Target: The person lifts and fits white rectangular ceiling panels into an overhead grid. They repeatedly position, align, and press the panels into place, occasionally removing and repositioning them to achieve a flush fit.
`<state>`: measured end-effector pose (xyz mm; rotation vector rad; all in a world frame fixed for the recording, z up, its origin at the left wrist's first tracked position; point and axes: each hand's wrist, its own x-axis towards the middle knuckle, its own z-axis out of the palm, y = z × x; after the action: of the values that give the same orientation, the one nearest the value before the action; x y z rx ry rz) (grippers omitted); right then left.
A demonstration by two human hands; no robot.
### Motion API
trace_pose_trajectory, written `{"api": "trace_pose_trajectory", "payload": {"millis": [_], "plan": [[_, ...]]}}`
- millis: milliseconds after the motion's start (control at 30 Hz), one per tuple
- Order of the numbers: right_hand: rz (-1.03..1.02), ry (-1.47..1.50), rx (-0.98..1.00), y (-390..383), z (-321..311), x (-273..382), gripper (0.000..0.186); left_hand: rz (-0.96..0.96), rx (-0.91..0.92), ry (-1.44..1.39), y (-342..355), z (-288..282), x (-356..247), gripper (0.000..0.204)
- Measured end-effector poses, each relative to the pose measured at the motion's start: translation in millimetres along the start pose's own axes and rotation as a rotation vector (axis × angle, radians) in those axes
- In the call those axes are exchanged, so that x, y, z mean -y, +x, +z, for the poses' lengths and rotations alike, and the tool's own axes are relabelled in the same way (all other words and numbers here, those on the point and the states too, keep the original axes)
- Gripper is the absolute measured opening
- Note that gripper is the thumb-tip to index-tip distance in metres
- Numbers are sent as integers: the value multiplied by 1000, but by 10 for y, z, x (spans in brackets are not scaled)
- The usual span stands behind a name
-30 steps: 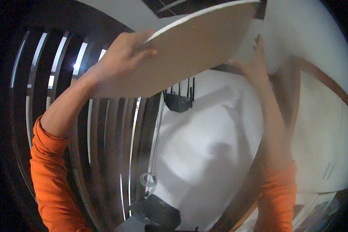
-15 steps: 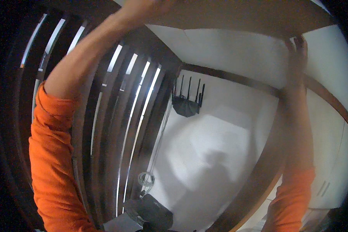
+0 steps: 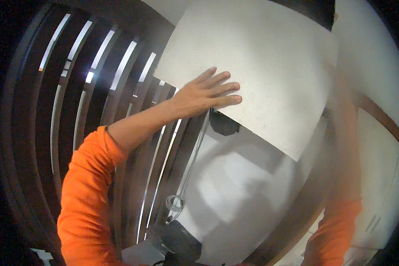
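Tilted pale panel (image 3: 257,55);
left hand (image 3: 204,94) spread flat over its lower edge; right hand (image 3: 340,84) near right edge, grip too blurred to tell.

No legible txt, labels, logos, nos. or signs on anything in head-cam view

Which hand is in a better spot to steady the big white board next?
Probably the left hand: its spread fingers lie over the white board near its lower edge. The right hand, near the board's right side, is too blurred to judge.
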<state>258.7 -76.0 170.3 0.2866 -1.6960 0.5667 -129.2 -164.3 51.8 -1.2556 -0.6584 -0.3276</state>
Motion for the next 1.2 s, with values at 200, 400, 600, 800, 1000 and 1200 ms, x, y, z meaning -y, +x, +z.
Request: {"api": "trace_pose_trajectory", "payload": {"millis": [200,400,600,800,1000,1200], "plan": [[-318,-500,-284,161,312,-132,68,-1093,-68,-1095,459,65,18,123],[-497,-846,-379,198,85,-156,66,-964,-534,-1889,1466,-85,369,132],[-464,-783,-136,546,61,57,58,-997,-964,-1492,2042,297,835,151],[-446,-1001,-160,850,-337,363,55,-1434,-1059,-893,2749,319,804,147],[-470,-1094,-184,820,-582,683,62,-1282,-1016,-1169,2775,251,919,148],[-497,-914,-60,1170,-364,775,57,-935,-940,-1442,2493,7,1444,149]]}}
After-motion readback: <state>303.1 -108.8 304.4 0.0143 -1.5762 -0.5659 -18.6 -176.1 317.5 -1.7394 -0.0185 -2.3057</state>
